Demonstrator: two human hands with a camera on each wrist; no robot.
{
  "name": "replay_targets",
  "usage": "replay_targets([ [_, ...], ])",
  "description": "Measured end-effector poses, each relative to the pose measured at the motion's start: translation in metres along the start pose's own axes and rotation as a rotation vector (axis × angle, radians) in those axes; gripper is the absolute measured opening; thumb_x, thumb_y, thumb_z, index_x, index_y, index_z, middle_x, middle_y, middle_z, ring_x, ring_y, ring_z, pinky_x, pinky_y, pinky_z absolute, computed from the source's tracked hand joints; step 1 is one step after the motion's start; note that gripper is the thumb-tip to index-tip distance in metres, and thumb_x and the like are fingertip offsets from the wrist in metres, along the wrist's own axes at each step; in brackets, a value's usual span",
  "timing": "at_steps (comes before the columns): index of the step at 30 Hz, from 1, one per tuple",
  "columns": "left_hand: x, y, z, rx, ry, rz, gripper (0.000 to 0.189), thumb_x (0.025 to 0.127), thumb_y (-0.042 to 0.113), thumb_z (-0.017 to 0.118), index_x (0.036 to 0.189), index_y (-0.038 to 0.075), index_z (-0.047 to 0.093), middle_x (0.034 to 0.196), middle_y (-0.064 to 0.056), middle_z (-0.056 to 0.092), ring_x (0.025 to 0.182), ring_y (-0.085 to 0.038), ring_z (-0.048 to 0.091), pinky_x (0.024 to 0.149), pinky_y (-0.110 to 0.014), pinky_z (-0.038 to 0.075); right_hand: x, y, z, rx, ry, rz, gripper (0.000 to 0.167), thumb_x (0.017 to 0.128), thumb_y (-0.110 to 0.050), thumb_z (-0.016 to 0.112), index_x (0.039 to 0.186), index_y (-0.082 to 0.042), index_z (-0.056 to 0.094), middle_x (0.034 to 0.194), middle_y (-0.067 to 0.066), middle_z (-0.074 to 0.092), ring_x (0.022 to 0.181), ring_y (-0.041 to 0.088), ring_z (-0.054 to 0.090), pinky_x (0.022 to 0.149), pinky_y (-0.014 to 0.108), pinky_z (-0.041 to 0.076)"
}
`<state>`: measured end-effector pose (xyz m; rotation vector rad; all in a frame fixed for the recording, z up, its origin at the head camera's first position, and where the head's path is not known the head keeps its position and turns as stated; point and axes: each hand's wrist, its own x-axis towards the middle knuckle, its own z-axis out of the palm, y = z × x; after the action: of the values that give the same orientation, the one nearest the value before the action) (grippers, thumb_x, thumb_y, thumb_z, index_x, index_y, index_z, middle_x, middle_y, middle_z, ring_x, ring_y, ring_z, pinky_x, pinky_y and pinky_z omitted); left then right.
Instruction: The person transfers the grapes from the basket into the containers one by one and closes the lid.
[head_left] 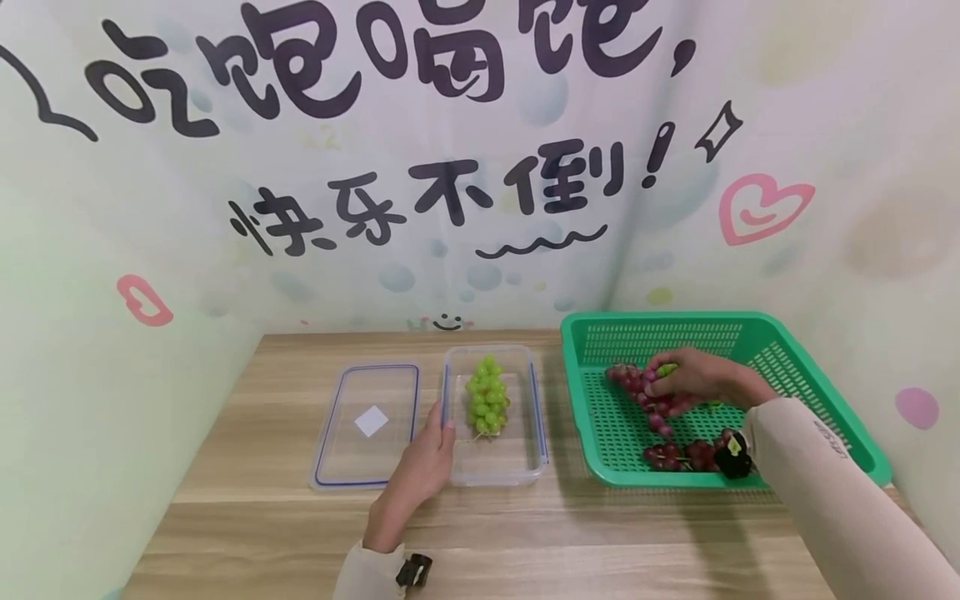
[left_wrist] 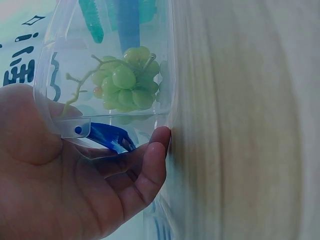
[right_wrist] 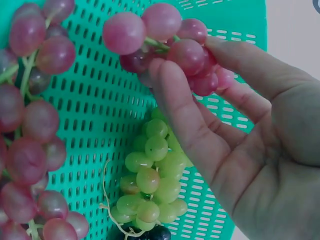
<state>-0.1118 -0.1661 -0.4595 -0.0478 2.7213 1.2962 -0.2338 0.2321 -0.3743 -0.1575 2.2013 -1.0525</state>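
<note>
My left hand (head_left: 423, 460) grips the left side wall of a clear plastic food container (head_left: 491, 480), its fingers beside a blue clip (left_wrist: 111, 138) in the left wrist view. Inside the container lies a bunch of green grapes (head_left: 487, 398) with a bare stem. Over the green basket (head_left: 611, 477), my right hand (head_left: 696, 375) holds a bunch of red grapes (right_wrist: 185, 56) between thumb and fingers. Below that hand, a second green bunch (right_wrist: 152, 175) lies in the basket. Another red bunch (head_left: 663, 456) lies along the basket's front wall.
The container's clear lid (head_left: 341, 479), edged with a blue seal, lies flat to the left, a white square label (head_left: 371, 421) on it. Dark grapes (right_wrist: 155, 233) show under the green bunch's stem. A printed wall cloth (head_left: 337, 283) stands behind the wooden table (head_left: 247, 517).
</note>
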Motion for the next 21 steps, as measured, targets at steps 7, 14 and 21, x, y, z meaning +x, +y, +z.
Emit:
replay_targets([
  [7, 0.000, 0.001, 0.000, 0.008, -0.001, 0.008, 0.056, 0.109, 0.024, 0.029, 0.156, -0.003, 0.014, 0.154, -0.030, 0.033, 0.141, -0.046, 0.033, 0.113, -0.061, 0.031, -0.003, -0.001, -0.001, 0.041, 0.023, -0.051, 0.034, 0.099, -0.016, 0.062, 0.127, 0.001, 0.054, 0.100, 0.013, 0.065, 0.076, 0.021, 0.064, 0.078, 0.046, 0.060],
  [14, 0.000, 0.002, -0.001, 0.010, -0.002, 0.005, 0.056, 0.110, 0.023, 0.029, 0.156, -0.004, 0.014, 0.154, -0.030, 0.033, 0.141, -0.046, 0.033, 0.113, -0.061, 0.032, -0.005, -0.006, -0.002, 0.040, 0.043, -0.115, 0.033, 0.098, -0.019, 0.063, 0.124, 0.000, 0.054, 0.101, 0.014, 0.066, 0.081, 0.024, 0.065, 0.078, 0.046, 0.060],
  [21, 0.000, 0.001, 0.000, 0.010, -0.002, 0.010, 0.057, 0.110, 0.024, 0.029, 0.156, -0.004, 0.014, 0.154, -0.030, 0.032, 0.142, -0.046, 0.032, 0.114, -0.060, 0.030, -0.005, -0.012, -0.001, 0.085, 0.051, -0.137, 0.041, 0.096, -0.022, 0.066, 0.128, 0.001, 0.053, 0.108, 0.015, 0.067, 0.088, 0.028, 0.070, 0.082, 0.045, 0.060],
])
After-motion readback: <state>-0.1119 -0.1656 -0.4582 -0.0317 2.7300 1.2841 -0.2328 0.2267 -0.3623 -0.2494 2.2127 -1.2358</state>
